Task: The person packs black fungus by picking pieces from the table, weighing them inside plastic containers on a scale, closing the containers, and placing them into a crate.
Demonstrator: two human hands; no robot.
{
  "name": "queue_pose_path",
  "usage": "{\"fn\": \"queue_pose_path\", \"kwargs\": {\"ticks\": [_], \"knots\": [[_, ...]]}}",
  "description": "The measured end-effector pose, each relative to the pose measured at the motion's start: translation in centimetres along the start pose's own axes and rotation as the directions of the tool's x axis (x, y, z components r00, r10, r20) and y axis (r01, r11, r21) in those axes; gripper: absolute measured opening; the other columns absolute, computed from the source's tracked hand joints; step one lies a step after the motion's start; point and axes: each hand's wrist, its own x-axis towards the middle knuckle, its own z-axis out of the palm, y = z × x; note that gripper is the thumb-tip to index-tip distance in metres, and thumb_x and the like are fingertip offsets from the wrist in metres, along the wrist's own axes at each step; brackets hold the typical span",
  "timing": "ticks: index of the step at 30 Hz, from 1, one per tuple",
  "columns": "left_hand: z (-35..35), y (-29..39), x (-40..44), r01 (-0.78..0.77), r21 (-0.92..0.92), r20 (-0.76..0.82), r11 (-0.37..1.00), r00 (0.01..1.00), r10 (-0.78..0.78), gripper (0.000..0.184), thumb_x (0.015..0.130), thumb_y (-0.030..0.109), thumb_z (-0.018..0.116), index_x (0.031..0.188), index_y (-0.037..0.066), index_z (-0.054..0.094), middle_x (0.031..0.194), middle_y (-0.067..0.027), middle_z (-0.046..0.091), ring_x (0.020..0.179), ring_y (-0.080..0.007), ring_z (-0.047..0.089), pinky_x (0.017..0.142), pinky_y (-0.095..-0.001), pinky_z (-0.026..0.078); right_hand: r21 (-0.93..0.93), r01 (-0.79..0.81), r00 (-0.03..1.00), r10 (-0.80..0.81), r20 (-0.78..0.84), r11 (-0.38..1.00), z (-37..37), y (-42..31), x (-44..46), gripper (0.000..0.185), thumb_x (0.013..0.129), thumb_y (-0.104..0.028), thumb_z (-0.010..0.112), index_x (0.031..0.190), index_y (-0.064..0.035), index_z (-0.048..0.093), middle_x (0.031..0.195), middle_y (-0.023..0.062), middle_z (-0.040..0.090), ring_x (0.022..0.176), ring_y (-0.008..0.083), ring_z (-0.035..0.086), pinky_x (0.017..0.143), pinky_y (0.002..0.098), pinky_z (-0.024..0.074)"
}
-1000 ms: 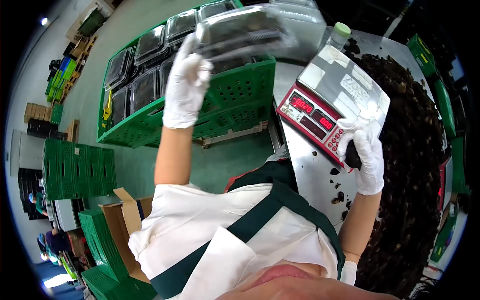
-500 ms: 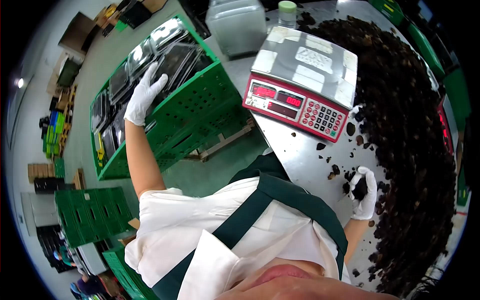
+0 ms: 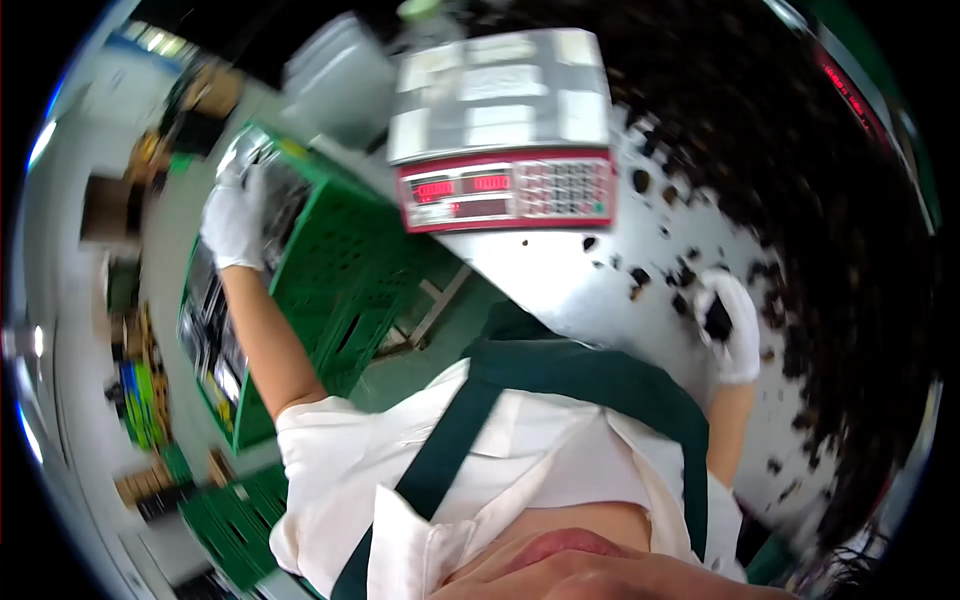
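Observation:
My left hand [image 3: 236, 220], in a white glove, is over the green crate [image 3: 325, 250] at the left, by the clear plastic boxes [image 3: 205, 300] inside it. Its fingers are blurred, so what they touch cannot be made out. My right hand [image 3: 730, 322], also gloved, is curled round a dark piece [image 3: 717, 320] above the metal table [image 3: 560, 285]. A red scale [image 3: 508, 190] with a silver plate and lit red digits stands on the table; its plate bears no goods.
A large heap of dark pieces [image 3: 800, 200] covers the table's right side, with loose bits scattered beside it. Translucent containers [image 3: 340, 85] and a green-lidded jar [image 3: 425, 25] stand behind the scale. More green crates [image 3: 235, 525] are stacked at the lower left.
The view has swung to the right. My left hand has let go of the clear box it carried one second ago and reaches over the crate. My right hand has left the scale, still holding a dark piece.

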Motion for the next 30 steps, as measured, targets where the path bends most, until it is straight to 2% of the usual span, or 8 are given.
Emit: {"fn": "queue_pose_path", "kwargs": {"ticks": [4, 7, 8, 12, 14, 16, 20, 30], "knots": [[4.3, 5.8, 10.4, -0.273, -0.709, 0.018, 0.65, 0.915, 0.404, 0.052, 0.104, 0.025, 0.055, 0.147, -0.002, 0.049, 0.138, -0.0198, 0.063, 0.127, -0.0331, 0.059, 0.109, -0.0379, 0.043, -0.097, -0.113, 0.993, 0.109, -0.049, 0.989, 1.1, -0.8, -1.5, 0.024, 0.102, -0.024, 0.058, 0.111, -0.0033, 0.065, 0.084, 0.0035, 0.066, 0.066, 0.0077, 0.06, 0.046, 0.0192, 0.04], [19.0, -0.8, 21.9, -0.854, 0.01, -0.068, 0.521, 0.519, 0.852, 0.048, 0.103, 0.022, 0.055, 0.146, 0.0, 0.052, 0.143, -0.0176, 0.059, 0.136, -0.0337, 0.052, 0.115, -0.038, 0.038, -0.021, -0.097, 0.993, 0.096, -0.069, 0.995, 0.3, 0.5, -3.9, 0.021, 0.096, -0.021, 0.062, 0.11, -0.0061, 0.066, 0.095, 0.0048, 0.068, 0.083, 0.0109, 0.066, 0.051, 0.0211, 0.0451], [11.7, 6.0, 17.9, -0.348, -0.426, 0.198, 0.835, 0.864, 0.462, 0.039, 0.102, 0.02, 0.057, 0.134, -0.002, 0.06, 0.132, -0.0196, 0.065, 0.127, -0.0336, 0.059, 0.109, -0.0384, 0.043, 0.008, -0.069, 0.994, 0.07, -0.086, 0.998, -0.3, 1.2, -4.6, 0.021, 0.095, -0.019, 0.062, 0.11, -0.006, 0.067, 0.097, 0.005, 0.069, 0.085, 0.0116, 0.066, 0.052, 0.0214, 0.0455], [9.0, 7.1, 17.1, -0.335, -0.468, 0.09, 0.818, 0.902, 0.421, 0.021, 0.096, 0.018, 0.065, 0.096, -0.002, 0.069, 0.083, -0.01, 0.068, 0.079, -0.0167, 0.062, 0.078, -0.0316, 0.049, -0.04, 0.023, 0.973, -0.032, -0.23, 0.999, -3.2, 2.9, -6.5, 0.019, 0.09, -0.011, 0.062, 0.107, -0.0036, 0.068, 0.098, 0.0043, 0.069, 0.082, 0.0106, 0.063, 0.055, 0.0212, 0.0458], [11.0, 5.0, 19.6, -0.332, -0.496, -0.065, 0.802, 0.936, 0.347, 0.043, 0.07, 0.047, 0.087, 0.086, 0.009, 0.079, 0.089, -0.0121, 0.077, 0.083, -0.0309, 0.072, 0.082, -0.0429, 0.055, -0.061, -0.015, 0.972, 0.0, -0.234, 0.998, -3.6, 0.6, -6.0, 0.019, 0.089, -0.009, 0.061, 0.106, -0.0025, 0.068, 0.098, 0.005, 0.068, 0.08, 0.0088, 0.06, 0.058, 0.0209, 0.0465], [9.9, 4.3, 20.2, -0.334, -0.544, 0.093, 0.77, 0.888, 0.451, 0.02, 0.095, 0.017, 0.067, 0.099, -0.002, 0.07, 0.088, -0.0086, 0.07, 0.081, -0.0167, 0.062, 0.079, -0.0303, 0.049, -0.192, -0.106, 0.947, 0.04, -0.32, 0.976, -3.1, -1.9, -4.0, 0.024, 0.09, -0.017, 0.07, 0.11, -0.0042, 0.071, 0.088, 0.0008, 0.065, 0.063, 0.0041, 0.051, 0.053, 0.0198, 0.041], [7.2, 5.9, 18.4, -0.01, -0.938, -0.025, 0.346, 0.999, -0.04, 0.021, 0.099, 0.015, 0.068, 0.112, -0.001, 0.073, 0.107, -0.0046, 0.073, 0.092, -0.014, 0.065, 0.084, -0.0255, 0.051, -0.834, 0.065, 0.819, -0.506, -0.269, 0.548, -6.0, -1.4, 3.9, 0.051, 0.087, -0.027, 0.074, 0.135, -0.0124, 0.063, 0.122, 0.0089, 0.065, 0.107, 0.0211, 0.065, 0.093, 0.0367, 0.0543], [-0.7, 25.1, -4.0, -0.682, -0.531, -0.271, 0.503, 0.699, 0.662, 0.02, 0.086, -0.003, 0.076, 0.104, 0.005, 0.068, 0.093, -0.0071, 0.069, 0.085, -0.0218, 0.067, 0.076, -0.0309, 0.053, -0.971, -0.234, 0.899, -0.372, -0.232, 0.041, -2.6, -6.3, 15.3, 0.096, 0.076, -0.053, 0.082, 0.158, -0.0406, 0.033, 0.169, 0.0151, 0.02, 0.127, 0.0375, 0.061, 0.099, 0.0509, 0.0563]]}}
